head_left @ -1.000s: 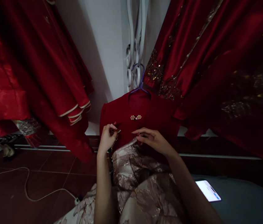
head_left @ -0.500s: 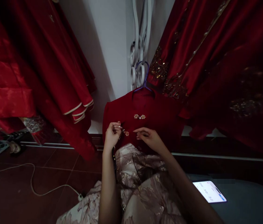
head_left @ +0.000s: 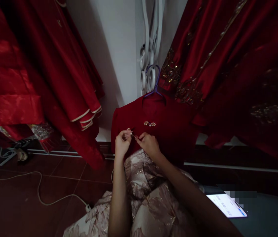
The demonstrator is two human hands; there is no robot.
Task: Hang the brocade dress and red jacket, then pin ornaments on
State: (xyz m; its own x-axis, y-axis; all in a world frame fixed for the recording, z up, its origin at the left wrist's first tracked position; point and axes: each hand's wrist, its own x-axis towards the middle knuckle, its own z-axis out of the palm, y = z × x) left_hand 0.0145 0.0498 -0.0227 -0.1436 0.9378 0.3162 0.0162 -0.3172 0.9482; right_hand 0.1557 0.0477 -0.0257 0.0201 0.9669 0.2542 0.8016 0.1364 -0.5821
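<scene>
A dark red garment (head_left: pixel 168 128) hangs on a purple hanger (head_left: pixel 153 89) in front of me, over a pale floral brocade skirt (head_left: pixel 151 200). A pearl clasp (head_left: pixel 149 124) sits fastened near its collar. My left hand (head_left: pixel 122 144) and my right hand (head_left: pixel 149 144) meet at a second pearl clasp (head_left: pixel 132 134) lower on the front flap. Both hands pinch that clasp, fingers curled, with part of it hidden between the fingertips.
Red satin gowns hang at the left (head_left: pixel 37 75) and at the right (head_left: pixel 230 72), the right one with gold embroidery. A white scrolled metal stand (head_left: pixel 150 49) rises by the white wall. A white cable (head_left: pixel 40 197) crosses the dark tiled floor. A lit phone (head_left: pixel 227 204) lies at the lower right.
My right hand has moved left to meet my left hand at the lower pearl clasp. The view has shifted slightly right and down.
</scene>
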